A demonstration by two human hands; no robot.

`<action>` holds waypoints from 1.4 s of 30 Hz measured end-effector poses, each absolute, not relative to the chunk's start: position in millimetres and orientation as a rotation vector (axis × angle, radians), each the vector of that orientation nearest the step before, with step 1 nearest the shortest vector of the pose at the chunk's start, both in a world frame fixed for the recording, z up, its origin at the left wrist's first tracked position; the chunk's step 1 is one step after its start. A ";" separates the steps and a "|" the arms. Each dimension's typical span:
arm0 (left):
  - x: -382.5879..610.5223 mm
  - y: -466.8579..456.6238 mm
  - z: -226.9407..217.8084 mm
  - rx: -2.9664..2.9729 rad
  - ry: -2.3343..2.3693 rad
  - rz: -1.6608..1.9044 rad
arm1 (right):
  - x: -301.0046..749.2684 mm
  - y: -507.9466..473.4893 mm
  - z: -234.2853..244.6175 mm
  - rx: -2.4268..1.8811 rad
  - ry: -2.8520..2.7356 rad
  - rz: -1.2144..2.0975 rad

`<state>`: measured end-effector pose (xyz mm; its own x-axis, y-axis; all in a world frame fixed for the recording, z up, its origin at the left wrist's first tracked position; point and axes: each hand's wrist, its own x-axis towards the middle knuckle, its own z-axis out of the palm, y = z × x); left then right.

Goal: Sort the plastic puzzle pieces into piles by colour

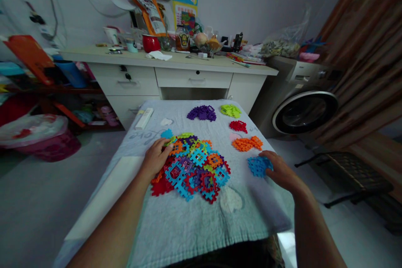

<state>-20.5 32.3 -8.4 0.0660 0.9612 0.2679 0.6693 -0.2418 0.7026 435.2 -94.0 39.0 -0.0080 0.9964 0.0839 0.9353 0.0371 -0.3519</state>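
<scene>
A mixed heap of interlocking plastic building tiles (198, 157) lies in the middle of the cloth, in blue, red, orange, purple and green. At its left edge, my left hand (157, 157) has its thumb and fingers curled in against the tiles; what lies between them is hidden. My right hand (281, 169) grips blue tiles (259, 166) at the right side, thumb near and fingers behind. Beyond them are sorted groups: orange tiles (247, 144), red tiles (238, 126), lime green tiles (230, 111) and purple tiles (202, 113). One blue tile (167, 133) sits just past my left hand.
A pale cloth (201, 222) covers the table. A white oblong object (144, 119) rests at its far left. Behind stands a white desk (194, 76) crowded with jars and papers. A washing machine (301, 92) is at the right, a pink bin (47, 142) at the left.
</scene>
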 end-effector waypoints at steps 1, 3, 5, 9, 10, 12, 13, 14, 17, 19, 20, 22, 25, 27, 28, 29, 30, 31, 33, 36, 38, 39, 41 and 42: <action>-20.3 32.0 -7.8 1.957 1.618 1.006 | 429.0 -91.4 41.1 -1.972 -2.017 0.269; -20.0 31.6 -7.0 1.957 1.612 1.009 | 408.9 -84.6 48.1 -1.925 -2.044 0.254; -19.8 31.2 -6.6 1.955 1.617 1.013 | 377.8 -76.3 57.4 -1.807 -2.095 0.273; -19.7 30.6 -6.7 1.943 1.626 1.035 | 299.2 -59.9 71.3 -1.525 -2.217 0.462; -19.7 30.5 -6.9 1.941 1.623 1.040 | 281.1 -56.5 72.0 -1.494 -2.239 0.477; -20.0 30.5 -7.3 1.934 1.612 1.045 | 251.7 -50.8 69.9 -1.506 -2.246 0.450; -20.2 30.5 -7.6 1.930 1.607 1.045 | 241.2 -48.7 67.5 -1.526 -2.247 0.437; -20.3 30.6 -7.9 1.925 1.605 1.042 | 233.5 -47.0 64.6 -1.551 -2.239 0.422; -20.4 30.7 -8.1 1.907 1.610 1.035 | 224.7 -44.4 55.5 -1.593 -2.203 0.408; -19.9 30.4 -7.6 1.896 1.611 1.035 | 226.4 -44.2 51.0 -1.584 -2.188 0.417; -19.6 30.2 -7.1 1.891 1.609 1.040 | 228.2 -44.4 49.6 -1.570 -2.186 0.424; -19.1 29.7 -6.2 1.883 1.605 1.053 | 232.3 -44.8 48.5 -1.533 -2.181 0.426; -19.2 29.2 -5.1 1.885 1.600 1.082 | 238.9 -44.7 51.5 -1.477 -2.168 0.410; -20.0 29.1 -4.4 1.897 1.598 1.104 | 245.1 -43.2 56.0 -1.448 -2.162 0.401; -20.5 28.9 -3.9 1.905 1.600 1.115 | 249.3 -41.8 58.7 -1.436 -2.158 0.396; -20.9 28.7 -3.3 1.916 1.603 1.124 | 254.4 -39.8 61.6 -1.429 -2.152 0.393; -21.3 28.5 -2.5 1.930 1.608 1.132 | 260.2 -37.3 64.4 -1.429 -2.145 0.390; -21.5 28.2 -1.8 1.949 1.612 1.138 | 266.8 -34.2 67.1 -1.437 -2.139 0.389; -21.5 27.8 -0.6 2.001 1.611 1.144 | 281.3 -26.6 71.5 -1.472 -2.123 0.385; -21.1 27.8 -0.6 2.069 1.597 1.145 | 303.4 -12.8 74.6 -1.550 -2.103 0.354; -21.0 28.2 -1.5 2.086 1.592 1.141 | 316.3 -2.8 74.2 -1.601 -2.092 0.329; -21.1 28.4 -2.0 2.086 1.592 1.138 | 321.8 2.6 73.5 -1.622 -2.087 0.319; -21.3 28.9 -2.8 2.079 1.595 1.128 | 331.1 14.3 71.1 -1.660 -2.076 0.302; -21.5 29.2 -3.2 2.073 1.597 1.123 | 334.9 20.8 69.6 -1.682 -2.076 0.295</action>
<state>-21.5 29.2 -3.2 0.0800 0.9132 0.3996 0.6849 -0.3416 0.6436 334.9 20.8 69.6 -0.1554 0.9657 0.2078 0.8697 0.2335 -0.4347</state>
